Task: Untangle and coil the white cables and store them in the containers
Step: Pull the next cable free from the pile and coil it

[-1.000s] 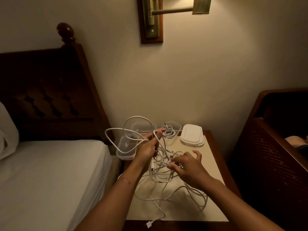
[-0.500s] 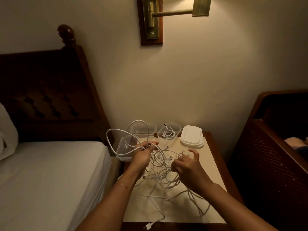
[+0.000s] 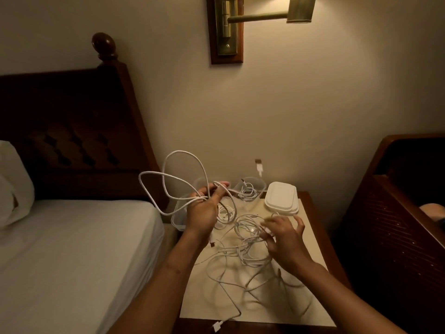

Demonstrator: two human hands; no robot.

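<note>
A tangle of white cables [image 3: 243,256] lies spread over the nightstand [image 3: 310,239]. My left hand [image 3: 204,208] grips a thick white cable [image 3: 168,179] whose big loops stand up to the left over the bed edge. My right hand [image 3: 284,237] hovers over the tangle's right side with fingers spread and blurred; thin strands run at its fingertips. A plug end [image 3: 258,166] flies in the air near the wall. One clear container [image 3: 250,191] at the back holds a small coiled cable. Another clear container [image 3: 179,215] sits at the left edge, partly behind my left hand.
A stack of white lids [image 3: 281,198] lies at the nightstand's back right. A bed with a white sheet [image 3: 72,249] and dark headboard is to the left. A dark wooden bed frame [image 3: 390,213] stands on the right. A brass wall lamp [image 3: 240,22] hangs above.
My left hand has pulled the thick cable up and leftward, enlarging its loops. My right hand let its strands slip and spread its fingers. A plug end whipped up near the wall.
</note>
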